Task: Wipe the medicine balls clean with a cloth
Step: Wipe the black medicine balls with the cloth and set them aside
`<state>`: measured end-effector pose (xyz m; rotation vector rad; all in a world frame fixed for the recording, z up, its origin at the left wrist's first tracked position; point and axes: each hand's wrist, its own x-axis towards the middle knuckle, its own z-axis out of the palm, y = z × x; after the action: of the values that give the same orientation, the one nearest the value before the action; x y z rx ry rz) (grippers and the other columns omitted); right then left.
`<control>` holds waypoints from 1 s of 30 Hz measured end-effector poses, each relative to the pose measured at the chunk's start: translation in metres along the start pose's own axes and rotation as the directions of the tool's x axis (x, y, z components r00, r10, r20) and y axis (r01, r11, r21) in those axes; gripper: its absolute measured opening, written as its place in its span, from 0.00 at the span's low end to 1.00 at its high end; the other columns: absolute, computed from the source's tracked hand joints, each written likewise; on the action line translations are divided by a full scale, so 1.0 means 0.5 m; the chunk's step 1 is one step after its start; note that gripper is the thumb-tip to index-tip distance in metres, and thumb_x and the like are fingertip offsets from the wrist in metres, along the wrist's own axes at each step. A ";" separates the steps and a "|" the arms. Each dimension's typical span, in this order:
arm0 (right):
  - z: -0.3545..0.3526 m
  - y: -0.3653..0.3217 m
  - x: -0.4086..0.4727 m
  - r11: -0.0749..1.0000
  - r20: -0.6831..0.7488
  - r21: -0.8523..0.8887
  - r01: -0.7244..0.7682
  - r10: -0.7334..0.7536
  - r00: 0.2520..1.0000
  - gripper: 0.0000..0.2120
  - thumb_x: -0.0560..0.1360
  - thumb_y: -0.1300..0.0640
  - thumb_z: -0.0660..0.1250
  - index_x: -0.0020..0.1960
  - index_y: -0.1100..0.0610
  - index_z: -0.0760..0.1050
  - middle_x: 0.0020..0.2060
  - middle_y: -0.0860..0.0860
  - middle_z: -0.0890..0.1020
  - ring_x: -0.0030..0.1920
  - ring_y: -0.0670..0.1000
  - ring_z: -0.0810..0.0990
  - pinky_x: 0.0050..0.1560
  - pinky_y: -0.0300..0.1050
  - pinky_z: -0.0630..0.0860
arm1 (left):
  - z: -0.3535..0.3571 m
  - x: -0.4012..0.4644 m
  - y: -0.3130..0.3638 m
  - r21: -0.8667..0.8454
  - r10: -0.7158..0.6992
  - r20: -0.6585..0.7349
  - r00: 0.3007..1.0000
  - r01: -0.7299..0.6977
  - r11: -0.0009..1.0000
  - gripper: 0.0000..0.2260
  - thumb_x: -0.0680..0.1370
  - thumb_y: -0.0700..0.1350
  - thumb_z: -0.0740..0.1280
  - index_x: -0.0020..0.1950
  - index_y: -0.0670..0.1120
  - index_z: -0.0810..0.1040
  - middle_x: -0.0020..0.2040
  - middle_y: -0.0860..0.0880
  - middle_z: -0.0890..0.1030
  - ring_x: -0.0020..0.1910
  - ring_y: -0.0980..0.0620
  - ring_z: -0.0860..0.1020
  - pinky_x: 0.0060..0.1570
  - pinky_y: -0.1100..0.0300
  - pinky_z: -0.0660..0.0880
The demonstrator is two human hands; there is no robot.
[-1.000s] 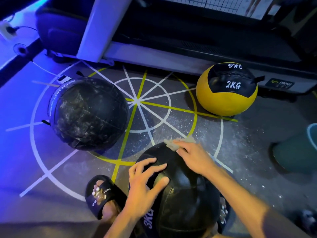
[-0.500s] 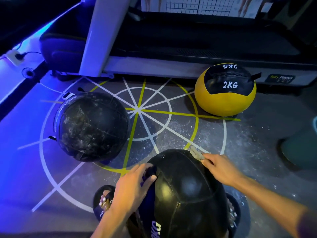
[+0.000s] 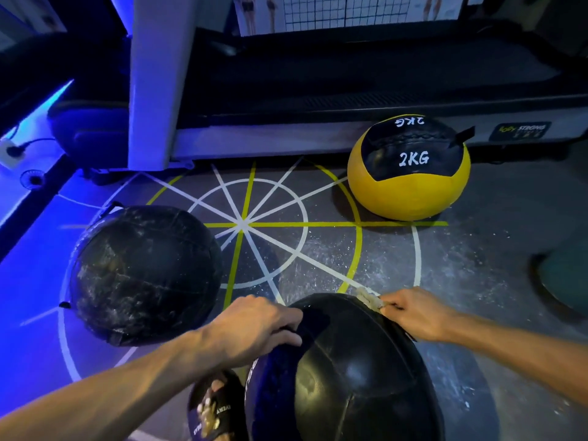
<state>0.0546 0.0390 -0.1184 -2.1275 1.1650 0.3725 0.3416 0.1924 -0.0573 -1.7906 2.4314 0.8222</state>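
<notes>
1. The near black medicine ball (image 3: 359, 377) sits on the floor at the bottom centre of the view, directly in front of the person; its upper surface is glossy.
2. The cloth (image 3: 369, 299), a small pale wad, lies against the ball's upper right edge.
3. The right hand (image 3: 416, 313) pinches the cloth with curled fingers and presses it to the ball.
4. The left hand (image 3: 257, 326) rests on the ball's upper left side, fingers curled over a dark flap there.
5. A second black ball (image 3: 143, 275), streaked with white marks, sits to the left, just apart from the first.
6. A yellow-and-black ball (image 3: 409, 173) marked "2KG" stands farther back on the right, beside a treadmill base (image 3: 318, 135).
7. The floor (image 3: 318, 249) bears white and yellow lines radiating from a hub.
8. A sandalled foot (image 3: 213, 412) shows beside the near ball.
</notes>
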 end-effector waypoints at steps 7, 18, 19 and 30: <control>-0.053 0.038 -0.005 0.951 -0.119 0.296 0.088 -0.054 0.991 0.14 0.83 0.48 0.63 0.42 0.51 0.78 0.31 0.45 0.79 0.33 0.46 0.77 0.39 0.42 0.72 | -0.066 0.086 0.030 0.098 0.293 -0.087 0.952 -0.284 0.954 0.13 0.85 0.60 0.58 0.48 0.53 0.70 0.43 0.52 0.76 0.42 0.51 0.76 0.40 0.53 0.72; 0.076 -0.035 0.007 0.775 -0.490 0.599 0.202 0.154 0.858 0.17 0.83 0.52 0.63 0.68 0.37 0.76 0.24 0.42 0.71 0.26 0.43 0.67 0.28 0.34 0.63 | -0.040 0.121 -0.095 0.273 0.313 -0.379 0.871 -0.218 0.937 0.11 0.85 0.58 0.62 0.51 0.53 0.78 0.48 0.57 0.79 0.52 0.55 0.81 0.46 0.52 0.81; 0.079 -0.047 0.009 0.752 -0.508 0.619 0.228 0.162 0.846 0.18 0.83 0.52 0.63 0.69 0.36 0.74 0.31 0.36 0.79 0.32 0.39 0.76 0.34 0.28 0.71 | -0.022 0.122 -0.102 0.218 0.309 -0.432 0.847 -0.235 0.947 0.09 0.85 0.56 0.65 0.53 0.52 0.80 0.51 0.57 0.80 0.58 0.56 0.81 0.53 0.53 0.81; -0.019 -0.118 0.139 0.815 -0.349 -0.048 0.577 -0.555 0.755 0.21 0.83 0.52 0.60 0.75 0.39 0.69 0.71 0.45 0.76 0.71 0.48 0.75 0.74 0.50 0.70 | 0.124 0.085 -0.124 -0.174 0.114 -0.629 0.769 -0.283 0.943 0.09 0.82 0.53 0.70 0.62 0.56 0.83 0.67 0.62 0.79 0.66 0.60 0.78 0.61 0.60 0.79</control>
<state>0.1414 0.0107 -0.1239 -2.4195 0.6240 -0.3337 0.3641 0.1679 -0.1488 -2.2007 3.0910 0.6657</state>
